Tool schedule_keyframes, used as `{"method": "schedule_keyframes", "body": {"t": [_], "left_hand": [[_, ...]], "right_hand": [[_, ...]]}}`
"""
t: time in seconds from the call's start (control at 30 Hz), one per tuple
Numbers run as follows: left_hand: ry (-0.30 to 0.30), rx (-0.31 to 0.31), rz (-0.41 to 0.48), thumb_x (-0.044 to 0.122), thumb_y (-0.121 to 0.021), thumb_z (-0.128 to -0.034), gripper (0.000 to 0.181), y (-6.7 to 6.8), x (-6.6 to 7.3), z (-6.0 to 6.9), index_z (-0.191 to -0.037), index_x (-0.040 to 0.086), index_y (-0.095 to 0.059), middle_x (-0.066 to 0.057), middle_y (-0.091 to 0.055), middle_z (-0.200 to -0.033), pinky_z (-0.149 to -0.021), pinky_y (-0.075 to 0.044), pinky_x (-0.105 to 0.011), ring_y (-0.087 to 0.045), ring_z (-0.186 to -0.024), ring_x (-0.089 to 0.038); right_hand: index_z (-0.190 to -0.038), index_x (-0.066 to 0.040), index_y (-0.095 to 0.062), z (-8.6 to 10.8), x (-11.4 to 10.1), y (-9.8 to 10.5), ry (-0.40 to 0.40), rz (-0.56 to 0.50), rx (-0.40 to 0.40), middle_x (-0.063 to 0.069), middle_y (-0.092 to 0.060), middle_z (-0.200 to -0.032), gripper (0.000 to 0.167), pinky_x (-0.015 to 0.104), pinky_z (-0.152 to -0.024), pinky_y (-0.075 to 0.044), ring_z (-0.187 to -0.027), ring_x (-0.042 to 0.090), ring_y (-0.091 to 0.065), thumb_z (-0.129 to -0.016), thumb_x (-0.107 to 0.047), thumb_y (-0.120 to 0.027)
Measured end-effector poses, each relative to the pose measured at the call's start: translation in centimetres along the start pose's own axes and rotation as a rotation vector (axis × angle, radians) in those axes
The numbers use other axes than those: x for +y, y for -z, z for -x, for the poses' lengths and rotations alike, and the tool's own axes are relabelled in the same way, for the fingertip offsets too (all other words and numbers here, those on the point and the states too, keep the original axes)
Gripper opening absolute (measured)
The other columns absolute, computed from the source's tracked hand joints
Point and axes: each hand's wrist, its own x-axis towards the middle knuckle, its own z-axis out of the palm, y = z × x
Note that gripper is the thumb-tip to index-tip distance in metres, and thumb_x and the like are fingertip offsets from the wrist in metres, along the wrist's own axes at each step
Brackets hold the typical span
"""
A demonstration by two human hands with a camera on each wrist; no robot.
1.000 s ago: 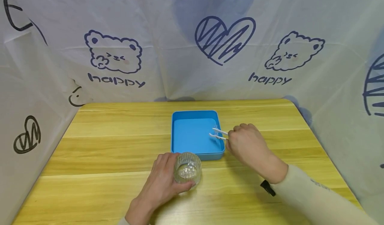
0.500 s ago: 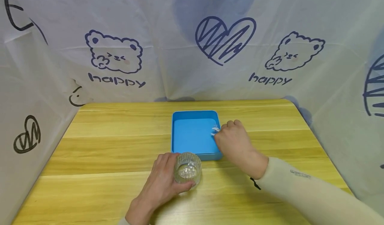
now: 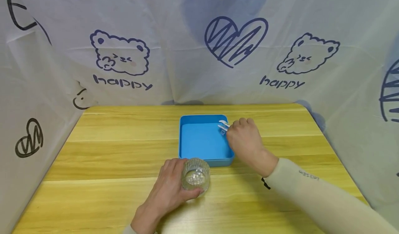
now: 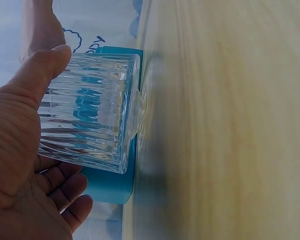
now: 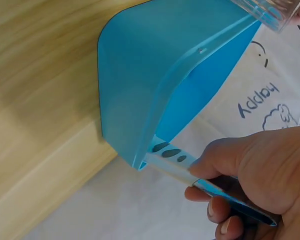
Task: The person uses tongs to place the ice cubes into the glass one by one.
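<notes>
A ribbed clear glass (image 3: 195, 175) stands at the blue tray's near edge, with clear pieces visible inside it. Around its left side the left hand (image 3: 168, 183) is curled, thumb in front; the left wrist view shows the glass (image 4: 90, 110) gripped between thumb and fingers. At the right side of the blue tray (image 3: 202, 162), the right hand (image 3: 247, 140) holds white tweezers (image 3: 223, 126), tips over the tray's inside. A small clear piece (image 3: 222, 131) is by the tips; whether they pinch it I cannot tell. In the right wrist view the tweezers (image 5: 172, 160) lie between thumb and fingers.
The wooden table (image 3: 109, 157) extends around the tray. Behind it and along both sides hangs a white cloth (image 3: 174, 71) printed with bears, hearts and lettering.
The right hand first moved left toward the tray, then slightly away toward the tray's far right corner, the tweezer tips moving with it. The left hand and glass have stayed put.
</notes>
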Motion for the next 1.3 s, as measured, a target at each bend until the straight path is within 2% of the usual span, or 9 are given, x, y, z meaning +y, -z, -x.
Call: {"method": "schedule_keyframes", "body": {"t": [0.17,0.4,0.53,0.67,0.8,0.9,1.03,1.13,1.3], "left_hand": [[-0.009,0.009,-0.005,0.053,-0.097,-0.0663,0.09,0.0,0.0,0.0,-0.132,0.003,-0.061,-0.009,-0.065,-0.123,-0.103,-0.051,-0.046,-0.058,-0.115,-0.027],[-0.024,0.029,-0.022,0.054,-0.097,-0.0659,0.092,-0.1,-0.2,0.1,-0.133,0.002,-0.06,-0.01,-0.065,-0.121,-0.101,-0.052,-0.045,-0.058,-0.114,-0.028],[-0.023,0.025,-0.018,0.054,-0.097,-0.0665,0.092,-0.1,-0.2,0.1,-0.133,0.003,-0.06,-0.01,-0.065,-0.122,-0.101,-0.052,-0.045,-0.058,-0.115,-0.027],[-0.02,0.018,-0.018,0.054,-0.097,-0.0665,0.092,-0.1,-0.1,0.0,-0.133,0.003,-0.06,-0.009,-0.065,-0.122,-0.102,-0.052,-0.045,-0.057,-0.115,-0.027],[-0.01,0.007,-0.013,0.056,-0.096,-0.0666,0.093,0.0,0.0,0.0,-0.134,0.003,-0.06,-0.009,-0.065,-0.123,-0.102,-0.051,-0.045,-0.057,-0.115,-0.026],[-0.008,0.006,-0.007,0.056,-0.096,-0.0667,0.092,0.0,0.0,-0.1,-0.133,0.004,-0.06,-0.009,-0.065,-0.123,-0.103,-0.051,-0.045,-0.057,-0.116,-0.026],[-0.009,0.009,-0.012,0.056,-0.096,-0.0664,0.092,-0.1,0.1,-0.1,-0.133,0.004,-0.06,-0.009,-0.065,-0.123,-0.103,-0.051,-0.046,-0.057,-0.116,-0.026],[-0.007,0.006,-0.018,0.056,-0.096,-0.0663,0.093,-0.1,0.1,-0.1,-0.134,0.004,-0.06,-0.009,-0.065,-0.124,-0.104,-0.051,-0.046,-0.057,-0.116,-0.026],[-0.005,0.006,-0.018,0.055,-0.096,-0.0671,0.09,0.0,0.3,-0.1,-0.133,0.005,-0.06,-0.009,-0.065,-0.123,-0.103,-0.052,-0.046,-0.057,-0.115,-0.025]], "right_hand": [[-0.081,-0.007,-0.077,-0.3,-0.4,0.5,0.014,0.018,-0.02,0.007,-0.057,-0.068,0.016,0.037,-0.066,-0.044,-0.066,0.023,-0.047,-0.096,-0.007,-0.071],[-0.068,-0.011,-0.069,-0.9,-1.4,0.0,0.063,0.045,-0.059,0.006,-0.052,-0.064,0.032,0.037,-0.065,-0.043,-0.063,0.022,-0.043,-0.1,-0.008,-0.067],[-0.074,-0.013,-0.073,-0.9,-1.5,0.4,0.042,0.038,-0.127,0.007,-0.057,-0.068,0.027,0.039,-0.069,-0.046,-0.066,0.023,-0.047,-0.1,-0.01,-0.068],[-0.086,-0.013,-0.079,-0.5,-1.1,1.7,-0.01,-0.027,-0.221,0.007,-0.067,-0.077,0.017,0.042,-0.076,-0.054,-0.073,0.025,-0.057,-0.1,-0.014,-0.069],[-0.082,-0.009,-0.077,0.0,0.1,2.9,-0.06,-0.121,-0.248,0.006,-0.067,-0.075,0.019,0.041,-0.073,-0.056,-0.072,0.024,-0.06,-0.096,-0.022,-0.074],[-0.069,-0.009,-0.067,0.4,1.3,3.3,-0.082,-0.216,-0.242,0.003,-0.059,-0.065,0.03,0.038,-0.062,-0.053,-0.063,0.022,-0.056,-0.093,-0.025,-0.076],[-0.062,-0.012,-0.054,1.0,2.2,3.5,-0.127,-0.346,-0.273,0.001,-0.049,-0.058,0.037,0.035,-0.051,-0.045,-0.055,0.02,-0.048,-0.092,-0.023,-0.073],[-0.06,-0.013,-0.051,1.6,2.4,3.1,-0.146,-0.401,-0.273,0.0,-0.044,-0.057,0.039,0.033,-0.048,-0.039,-0.054,0.019,-0.043,-0.092,-0.022,-0.072],[-0.057,-0.014,-0.049,2.6,2.2,2.1,-0.139,-0.442,-0.211,-0.002,-0.04,-0.055,0.043,0.03,-0.048,-0.033,-0.051,0.017,-0.039,-0.092,-0.021,-0.073]]}}
